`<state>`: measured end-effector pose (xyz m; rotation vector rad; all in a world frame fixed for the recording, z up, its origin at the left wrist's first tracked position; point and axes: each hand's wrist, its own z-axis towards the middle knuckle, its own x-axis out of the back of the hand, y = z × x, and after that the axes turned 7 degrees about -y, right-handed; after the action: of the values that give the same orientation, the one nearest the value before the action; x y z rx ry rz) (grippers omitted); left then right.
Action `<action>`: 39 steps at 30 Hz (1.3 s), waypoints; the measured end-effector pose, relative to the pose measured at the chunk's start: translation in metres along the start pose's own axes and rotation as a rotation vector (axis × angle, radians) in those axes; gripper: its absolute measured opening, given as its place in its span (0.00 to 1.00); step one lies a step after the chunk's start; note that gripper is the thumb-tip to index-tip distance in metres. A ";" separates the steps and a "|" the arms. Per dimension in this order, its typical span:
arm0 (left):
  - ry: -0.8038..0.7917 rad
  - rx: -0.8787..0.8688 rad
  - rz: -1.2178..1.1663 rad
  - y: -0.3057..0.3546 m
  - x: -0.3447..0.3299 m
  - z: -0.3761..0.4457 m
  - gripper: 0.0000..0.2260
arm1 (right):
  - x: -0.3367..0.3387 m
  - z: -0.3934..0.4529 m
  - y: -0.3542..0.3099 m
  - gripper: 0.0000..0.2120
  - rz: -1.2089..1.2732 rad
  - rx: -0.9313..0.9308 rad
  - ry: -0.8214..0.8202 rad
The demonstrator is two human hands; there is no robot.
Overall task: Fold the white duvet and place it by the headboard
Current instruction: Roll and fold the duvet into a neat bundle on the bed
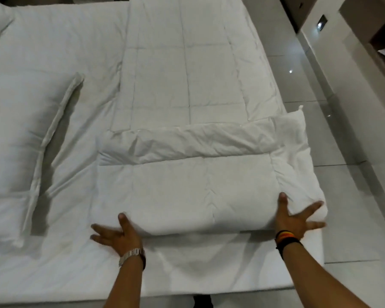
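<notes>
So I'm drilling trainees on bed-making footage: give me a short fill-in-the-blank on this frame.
1. Both hands press on the folded end of the white ____.
2. The left hand wears a metal ____ at the wrist.
3. The fingers of the right hand are spread ____.
4. A pillow lies to the duvet's ____.

Missing: duvet; watch; open; left

White quilted duvet (187,85); silver watch (131,255); striped wristband (286,237).

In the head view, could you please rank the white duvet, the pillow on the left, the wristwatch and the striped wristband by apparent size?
1. white duvet
2. pillow
3. wristwatch and striped wristband: look alike, unranked.
</notes>
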<state>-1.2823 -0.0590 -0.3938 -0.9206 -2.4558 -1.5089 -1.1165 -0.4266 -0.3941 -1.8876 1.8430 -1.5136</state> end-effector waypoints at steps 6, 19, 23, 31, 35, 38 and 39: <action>0.166 0.021 -0.230 0.019 -0.011 0.024 0.31 | -0.023 -0.002 -0.010 0.54 0.139 -0.028 0.045; 0.086 -0.094 -0.475 0.043 -0.018 0.022 0.30 | 0.009 -0.015 -0.028 0.45 0.386 0.152 0.092; 0.089 -0.165 -0.458 0.051 0.015 -0.015 0.26 | 0.030 -0.034 -0.028 0.41 0.466 0.258 0.089; 0.087 -0.282 -0.548 0.054 0.104 -0.106 0.25 | 0.111 -0.105 -0.007 0.41 0.613 0.312 -0.030; 0.092 -0.281 -0.598 0.039 0.151 -0.150 0.26 | 0.158 -0.141 0.017 0.40 0.649 0.334 -0.044; 0.090 -0.252 -0.637 0.009 0.184 -0.184 0.26 | 0.194 -0.172 0.058 0.39 0.634 0.335 -0.042; 0.089 -0.238 -0.648 -0.005 0.197 -0.196 0.26 | 0.205 -0.182 0.077 0.39 0.633 0.334 -0.045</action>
<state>-1.4856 -0.1401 -0.2221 -0.0446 -2.6857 -2.0013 -1.3402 -0.5124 -0.2401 -1.0426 1.7818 -1.4093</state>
